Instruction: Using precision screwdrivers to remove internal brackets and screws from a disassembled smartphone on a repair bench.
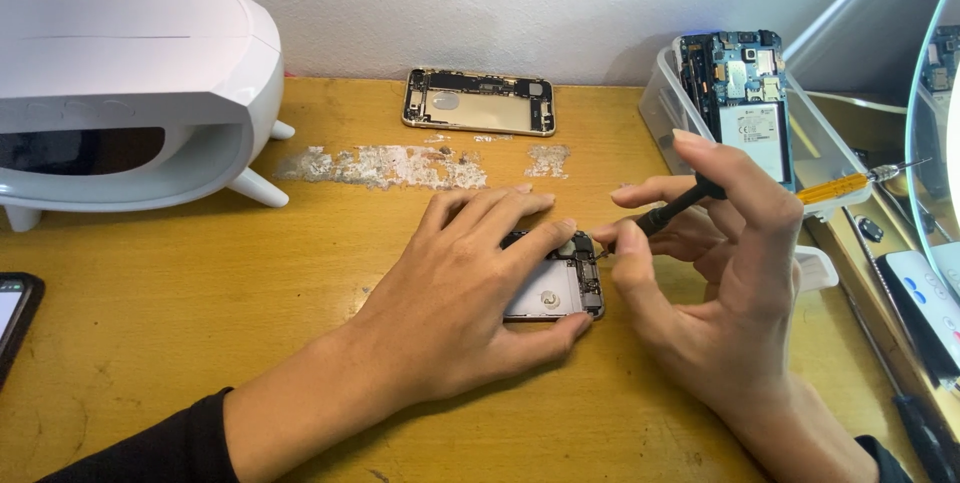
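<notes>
The left hand (470, 283) lies flat, pinning an opened phone (556, 288) on the wooden desk (200, 343), while the right hand (700, 273) pinches a black-and-yellow screwdriver (760, 195) tilted toward it, a gutted gold phone shell (478, 102) well behind.

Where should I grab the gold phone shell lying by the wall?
Take the gold phone shell across its two long edges, coming straight down from above. It lies flat and open side up on the wooden table, long side along the wall, with bare table in front, so both edges are reachable.

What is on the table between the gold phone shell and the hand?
A patch of scraped, peeling surface lies between the gold phone shell and the left hand, in the head view.
</notes>
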